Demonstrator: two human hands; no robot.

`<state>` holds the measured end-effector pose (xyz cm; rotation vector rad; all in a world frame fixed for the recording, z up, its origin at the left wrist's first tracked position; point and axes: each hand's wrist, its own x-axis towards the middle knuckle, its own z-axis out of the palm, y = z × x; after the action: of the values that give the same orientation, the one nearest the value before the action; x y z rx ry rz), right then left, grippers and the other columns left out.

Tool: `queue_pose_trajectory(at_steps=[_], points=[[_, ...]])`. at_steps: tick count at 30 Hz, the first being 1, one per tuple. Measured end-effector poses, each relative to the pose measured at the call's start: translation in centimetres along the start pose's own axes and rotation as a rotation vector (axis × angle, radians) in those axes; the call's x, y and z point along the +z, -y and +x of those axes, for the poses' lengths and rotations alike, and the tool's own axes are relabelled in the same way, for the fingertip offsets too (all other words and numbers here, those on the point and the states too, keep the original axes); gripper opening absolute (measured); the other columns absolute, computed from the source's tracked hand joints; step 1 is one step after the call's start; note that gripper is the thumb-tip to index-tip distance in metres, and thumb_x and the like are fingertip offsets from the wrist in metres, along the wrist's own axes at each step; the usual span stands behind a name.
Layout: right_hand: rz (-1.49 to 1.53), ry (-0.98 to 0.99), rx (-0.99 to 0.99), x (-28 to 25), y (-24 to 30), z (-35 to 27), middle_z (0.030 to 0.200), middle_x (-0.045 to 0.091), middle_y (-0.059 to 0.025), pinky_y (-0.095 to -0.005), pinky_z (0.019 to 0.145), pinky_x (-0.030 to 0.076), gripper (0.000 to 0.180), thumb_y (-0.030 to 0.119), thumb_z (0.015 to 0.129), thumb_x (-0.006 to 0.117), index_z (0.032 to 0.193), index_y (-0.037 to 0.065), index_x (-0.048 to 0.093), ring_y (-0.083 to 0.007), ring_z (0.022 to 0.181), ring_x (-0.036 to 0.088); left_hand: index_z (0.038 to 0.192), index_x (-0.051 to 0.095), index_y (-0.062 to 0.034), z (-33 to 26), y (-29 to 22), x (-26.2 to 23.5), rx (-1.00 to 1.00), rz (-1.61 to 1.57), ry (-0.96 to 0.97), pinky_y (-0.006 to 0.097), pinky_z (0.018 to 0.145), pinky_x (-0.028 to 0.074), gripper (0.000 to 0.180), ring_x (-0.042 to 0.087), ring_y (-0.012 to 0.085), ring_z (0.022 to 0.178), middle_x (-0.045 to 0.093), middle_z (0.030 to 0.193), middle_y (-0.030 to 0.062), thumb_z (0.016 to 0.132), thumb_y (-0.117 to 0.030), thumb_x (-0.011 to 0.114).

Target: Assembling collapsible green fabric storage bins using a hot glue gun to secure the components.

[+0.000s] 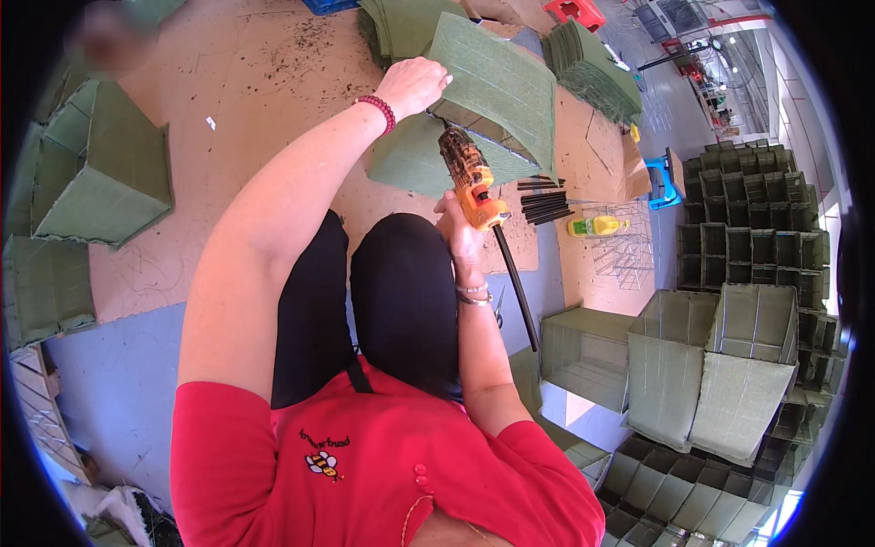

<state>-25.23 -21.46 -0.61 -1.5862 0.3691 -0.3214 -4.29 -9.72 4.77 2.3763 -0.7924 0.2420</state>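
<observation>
My left hand (pixel 415 87), with fingers bent and pressed together, grips the left edge of a green fabric box (pixel 497 77) that lies partly assembled in front of my knees. An opening with a wire edge shows along the box's near side. In my right hand (pixel 462 228) is an orange hot glue gun (pixel 476 182), smeared dark around its front. Its nozzle points up at the box's edge, close to my left fingers. A long black glue stick (pixel 518 290) sticks out of the gun's back end.
Loose black glue sticks (pixel 545 206) lie right of the gun, near a yellow-green bottle (pixel 598 226) and wire frames (pixel 624 260). Green fabric sheets (pixel 592 77) are stacked at the far right. Finished green boxes (pixel 665 374) crowd the right side; another box (pixel 105 169) stands left.
</observation>
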Motion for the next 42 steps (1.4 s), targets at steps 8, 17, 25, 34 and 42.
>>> queue_pose_trajectory(at_steps=[8,17,25,34,42], points=[[-0.070,0.025,0.011,0.1,0.7,-0.3,0.069,0.058,-0.0005,-0.0251,0.063,0.041,0.013,0.016,0.084,0.062,0.080,0.005,0.057,-0.0100,0.066,0.053,0.084,0.064,-0.0031,-0.1,-0.6,-0.2,-0.002,-0.008,-0.004,0.045,0.075,0.048,0.029,0.060,0.0360,0.082,0.063,0.081,0.0186,0.091,-0.026,0.047],[-0.108,0.088,0.007,0.4,1.4,0.4,0.069,0.056,-0.0001,-0.0259,0.066,0.041,0.012,0.015,0.085,0.060,0.081,0.005,0.056,-0.0101,0.069,0.052,0.081,0.063,-0.0027,-0.3,-1.1,-0.4,-0.008,-0.002,0.012,0.045,0.074,0.047,0.029,0.060,0.0358,0.081,0.062,0.081,0.0183,0.091,-0.025,0.047],[-0.085,0.094,0.023,0.6,1.1,1.1,0.069,0.056,0.0000,-0.0258,0.066,0.041,0.013,0.016,0.085,0.060,0.079,0.005,0.056,-0.0100,0.069,0.052,0.081,0.062,-0.0027,-0.2,-1.2,-0.6,0.005,0.005,0.010,0.045,0.074,0.047,0.030,0.060,0.0360,0.081,0.062,0.080,0.0187,0.091,-0.025,0.046],[-0.065,0.100,0.009,0.1,1.0,0.3,0.070,0.057,-0.0003,-0.0251,0.064,0.042,0.012,0.015,0.084,0.062,0.080,0.005,0.057,-0.0099,0.067,0.053,0.084,0.064,-0.0026,-0.2,-0.7,-0.5,-0.013,-0.017,0.020,0.045,0.075,0.047,0.030,0.060,0.0358,0.082,0.063,0.082,0.0184,0.091,-0.026,0.046],[0.240,0.069,0.018,-4.8,-2.3,-1.3,0.081,0.060,-0.0096,-0.0320,0.075,0.047,0.016,0.014,0.084,0.056,0.095,0.001,0.054,-0.0197,0.077,0.058,0.088,0.063,-0.0018,-0.3,-0.3,0.0,-0.005,-0.030,0.048,0.046,0.075,0.047,0.034,0.060,0.0357,0.083,0.063,0.083,0.0190,0.093,-0.029,0.043]])
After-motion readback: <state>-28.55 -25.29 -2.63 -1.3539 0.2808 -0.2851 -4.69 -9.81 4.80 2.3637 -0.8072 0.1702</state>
